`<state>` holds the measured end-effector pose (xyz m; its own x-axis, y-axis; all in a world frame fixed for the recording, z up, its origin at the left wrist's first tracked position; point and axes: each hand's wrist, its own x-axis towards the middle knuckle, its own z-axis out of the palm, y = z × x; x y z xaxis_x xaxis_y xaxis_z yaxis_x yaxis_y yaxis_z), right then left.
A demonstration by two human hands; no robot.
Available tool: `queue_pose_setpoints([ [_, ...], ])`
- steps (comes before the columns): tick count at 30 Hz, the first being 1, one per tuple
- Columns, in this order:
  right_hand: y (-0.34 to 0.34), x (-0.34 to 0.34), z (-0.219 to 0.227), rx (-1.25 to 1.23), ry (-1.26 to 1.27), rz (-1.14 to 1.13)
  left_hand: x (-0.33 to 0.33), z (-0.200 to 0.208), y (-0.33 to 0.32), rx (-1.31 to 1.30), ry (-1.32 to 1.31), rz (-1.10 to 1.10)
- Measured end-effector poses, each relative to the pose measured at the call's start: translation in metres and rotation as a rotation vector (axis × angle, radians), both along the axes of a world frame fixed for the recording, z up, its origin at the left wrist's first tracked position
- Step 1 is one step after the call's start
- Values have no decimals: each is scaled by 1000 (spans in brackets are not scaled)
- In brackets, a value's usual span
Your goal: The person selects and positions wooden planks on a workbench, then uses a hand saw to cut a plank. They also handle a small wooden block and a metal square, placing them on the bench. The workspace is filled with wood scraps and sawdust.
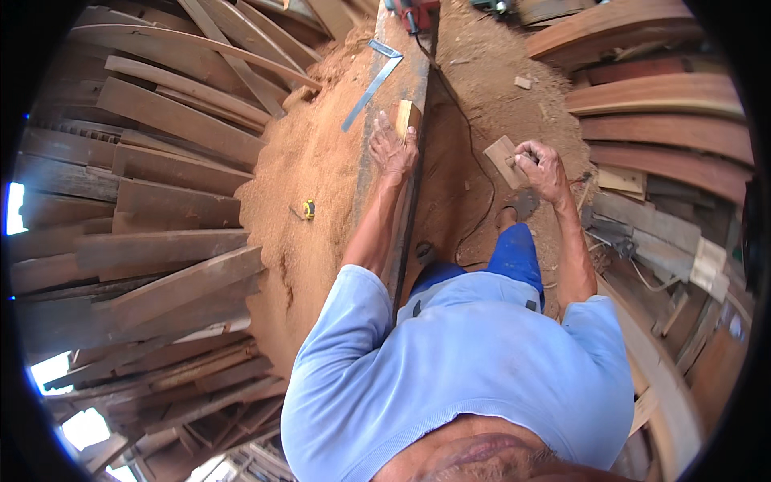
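Observation:
My left hand [391, 150] rests on the workbench [414, 68], its fingers and thumb around a small pale wooden block [403, 118] at the bench's edge. Beyond it, a metal try square [374, 84] lies on the bench surface. Out to the right, my right hand [543, 170] is closed, fingers curled and pinched together; what it holds, if anything, is too small to name. A flat piece of wood [502, 157] shows just left of those fingers; whether the hand touches it I cannot tell.
Sawdust [321, 161] covers the left side, where a yellow tape measure [308, 210] lies. A red power tool [414, 14] sits at the bench's far end, its dark cord [470, 120] trailing down beside my legs. Stacked boards [177, 201] line the left; curved timbers [658, 94] stand right.

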<state>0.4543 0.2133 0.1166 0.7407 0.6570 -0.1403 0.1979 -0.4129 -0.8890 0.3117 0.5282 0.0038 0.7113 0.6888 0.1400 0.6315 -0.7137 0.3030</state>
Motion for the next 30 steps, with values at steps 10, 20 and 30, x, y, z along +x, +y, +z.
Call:
queue_pose_setpoints([
  [10, 20, -198, 164, 524, 278, -94, -170, 237, -103, -933, -175, -1108],
  [20, 57, -311, 158, 632, 594, 75, -302, 225, -108, -1663, -316, -829],
  [30, -2, -375, 126, 789, 963, 179, -346, 227, -124, -1700, -855, -472],
])
